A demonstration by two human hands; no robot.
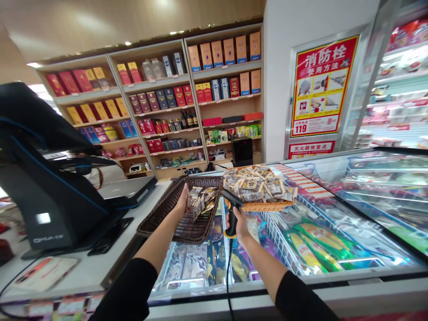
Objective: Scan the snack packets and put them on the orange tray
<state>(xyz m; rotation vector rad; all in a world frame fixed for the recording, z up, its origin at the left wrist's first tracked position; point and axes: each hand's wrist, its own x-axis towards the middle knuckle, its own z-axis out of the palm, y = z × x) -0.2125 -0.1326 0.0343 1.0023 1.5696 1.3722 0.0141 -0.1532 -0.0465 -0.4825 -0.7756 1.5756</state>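
My right hand (239,225) is wrapped round the handle of a black and yellow barcode scanner (231,218), whose cord hangs down toward me. The scanner's head is level with the front of an orange wicker basket (267,206) heaped with small packets (252,183). To the left, a dark brown woven basket (157,218) lies tilted, with several similar packets (202,200) inside. My left hand (182,201) is over this brown basket, beside its packets, with the visible fingers stretched out. Part of that hand is turned away from view.
Both baskets rest over a glass-topped freezer (301,178) holding packaged goods. A point-of-sale terminal (50,191) and a phone (45,273) occupy the left counter (96,263). Shelves of boxes (157,102) line the back wall, beside a red and yellow poster (323,87).
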